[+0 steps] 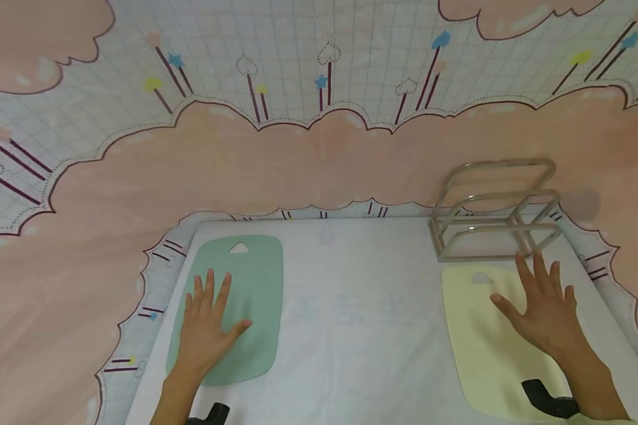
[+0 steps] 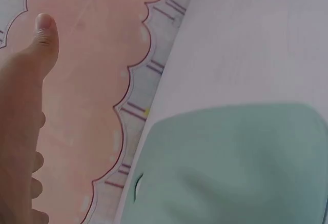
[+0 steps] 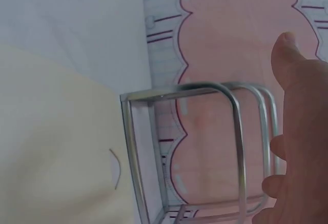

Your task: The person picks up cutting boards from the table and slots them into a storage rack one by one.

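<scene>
My left hand (image 1: 204, 330), fingers spread, hovers over a green cutting board (image 1: 260, 295) that casts back its shadow; the board has a small handle hole at its far end. On the other side, my right hand (image 1: 550, 319) is held with fingers spread above a pale yellow cutting board (image 1: 473, 348), its fingertips overlapping the near edge of a metal wire rack (image 1: 489, 229) in the head view. Neither hand holds anything. In the right wrist view the rack (image 3: 238, 131) stands just beyond the yellow board (image 3: 56, 147), with the right thumb (image 3: 287, 55) raised.
Both boards lie flat on a white tabletop (image 1: 361, 330), one at each side. Around it spreads a patterned cloth (image 1: 319, 159) with pink cloud shapes. The rack has several upright loops at the table's far right corner. A black strap (image 1: 550, 401) circles the right wrist.
</scene>
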A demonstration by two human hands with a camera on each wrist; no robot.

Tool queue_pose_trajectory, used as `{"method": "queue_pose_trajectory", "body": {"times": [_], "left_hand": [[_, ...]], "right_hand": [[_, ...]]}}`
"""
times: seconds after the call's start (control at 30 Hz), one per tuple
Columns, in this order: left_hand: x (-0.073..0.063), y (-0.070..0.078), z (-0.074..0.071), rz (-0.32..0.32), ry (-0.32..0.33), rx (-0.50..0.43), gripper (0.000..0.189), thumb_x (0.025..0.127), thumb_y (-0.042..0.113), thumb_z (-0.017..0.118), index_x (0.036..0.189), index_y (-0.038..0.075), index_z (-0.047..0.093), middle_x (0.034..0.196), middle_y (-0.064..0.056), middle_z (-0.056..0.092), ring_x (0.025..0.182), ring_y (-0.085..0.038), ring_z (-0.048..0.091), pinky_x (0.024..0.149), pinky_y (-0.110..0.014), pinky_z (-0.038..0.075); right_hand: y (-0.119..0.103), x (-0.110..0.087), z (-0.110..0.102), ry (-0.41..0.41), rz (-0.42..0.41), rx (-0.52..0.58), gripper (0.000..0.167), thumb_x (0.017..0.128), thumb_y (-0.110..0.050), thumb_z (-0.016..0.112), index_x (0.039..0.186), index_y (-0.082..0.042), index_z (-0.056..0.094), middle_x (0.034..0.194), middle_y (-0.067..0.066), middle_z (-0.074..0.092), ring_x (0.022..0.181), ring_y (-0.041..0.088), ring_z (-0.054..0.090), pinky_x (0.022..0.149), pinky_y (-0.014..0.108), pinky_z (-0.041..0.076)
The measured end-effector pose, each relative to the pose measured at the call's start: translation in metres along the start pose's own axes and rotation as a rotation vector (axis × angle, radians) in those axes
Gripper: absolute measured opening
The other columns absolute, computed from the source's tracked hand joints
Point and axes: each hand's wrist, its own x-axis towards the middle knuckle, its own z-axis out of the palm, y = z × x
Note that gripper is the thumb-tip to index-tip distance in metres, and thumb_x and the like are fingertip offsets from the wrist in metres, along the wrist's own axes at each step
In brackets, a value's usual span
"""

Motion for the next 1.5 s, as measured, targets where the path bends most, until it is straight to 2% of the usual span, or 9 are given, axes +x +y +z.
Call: {"method": "queue_pose_trajectory", "body": {"times": [0.37,0.57,0.7,0.87,1.07,1.2,1.33,1.43,1.5], "left_hand": [[0.010,0.035,0.025,0.030,0.040,-0.113,0.099,0.083,0.080,0.025,0.153,0.012,0.023,0.157,-0.018,0.010,0.141,-0.044,0.007,0.104,-0.067,0.016],[0.014,0.046,0.032,0.082,0.082,-0.150,0.097,0.085,0.079,0.024,0.151,0.008,0.027,0.156,-0.020,0.014,0.140,-0.044,0.012,0.101,-0.068,0.019],[0.022,0.054,0.034,0.115,0.072,-0.183,0.096,0.086,0.078,0.024,0.151,0.007,0.027,0.155,-0.023,0.017,0.140,-0.045,0.014,0.104,-0.065,0.018],[0.042,0.071,0.042,0.159,0.042,-0.263,0.095,0.086,0.077,0.026,0.153,0.009,0.022,0.157,-0.019,0.014,0.141,-0.042,0.013,0.110,-0.057,0.014],[0.071,0.101,0.060,0.241,0.037,-0.388,0.093,0.088,0.074,0.028,0.153,0.008,0.021,0.158,-0.014,0.010,0.142,-0.039,0.013,0.109,-0.058,0.019],[0.086,0.125,0.071,0.257,-0.032,-0.483,0.094,0.087,0.075,0.027,0.153,0.009,0.019,0.159,-0.011,0.009,0.143,-0.034,0.011,0.109,-0.056,0.021],[0.104,0.149,0.089,0.288,-0.094,-0.573,0.095,0.086,0.077,0.025,0.154,0.011,0.017,0.159,-0.009,0.008,0.144,-0.029,0.008,0.105,-0.059,0.026],[0.116,0.163,0.106,0.308,-0.129,-0.593,0.097,0.085,0.079,0.022,0.154,0.012,0.016,0.160,-0.007,0.007,0.144,-0.029,0.009,0.102,-0.061,0.031],[0.122,0.172,0.114,0.297,-0.159,-0.608,0.097,0.084,0.079,0.020,0.155,0.013,0.015,0.160,-0.005,0.006,0.144,-0.029,0.011,0.101,-0.060,0.032]], "right_hand": [[0.006,0.003,0.004,0.054,0.011,0.086,0.084,0.096,-0.044,0.051,0.154,-0.010,0.000,0.156,0.022,-0.011,0.137,0.048,-0.016,0.097,0.075,-0.006],[0.011,0.005,0.001,0.105,0.040,0.131,0.082,0.097,-0.042,0.051,0.154,-0.008,0.004,0.155,0.026,-0.007,0.137,0.048,-0.014,0.097,0.074,-0.006],[0.017,0.000,-0.001,0.125,0.070,0.167,0.080,0.097,-0.038,0.052,0.153,-0.005,0.005,0.155,0.025,-0.008,0.137,0.047,-0.014,0.096,0.075,-0.006],[0.025,-0.001,-0.004,0.130,0.122,0.212,0.078,0.099,-0.037,0.047,0.154,-0.007,0.000,0.157,0.020,-0.012,0.138,0.044,-0.015,0.091,0.079,-0.005],[0.034,0.010,-0.002,0.154,0.132,0.291,0.076,0.101,-0.036,0.043,0.153,-0.007,-0.002,0.156,0.020,-0.012,0.138,0.046,-0.013,0.094,0.076,-0.005],[0.044,0.017,-0.001,0.183,0.154,0.343,0.072,0.102,-0.031,0.041,0.153,-0.005,-0.002,0.156,0.024,-0.008,0.139,0.048,-0.007,0.102,0.068,-0.004],[0.057,0.028,-0.002,0.203,0.207,0.404,0.069,0.103,-0.029,0.037,0.153,-0.005,-0.003,0.155,0.025,-0.007,0.140,0.045,-0.007,0.107,0.063,-0.003],[0.063,0.036,-0.002,0.200,0.257,0.443,0.068,0.103,-0.031,0.034,0.153,-0.007,-0.006,0.156,0.022,-0.008,0.141,0.041,-0.007,0.107,0.062,0.001],[0.066,0.041,-0.001,0.200,0.280,0.464,0.067,0.104,-0.032,0.032,0.153,-0.007,-0.007,0.157,0.018,-0.008,0.141,0.040,-0.006,0.106,0.062,0.004]]}}
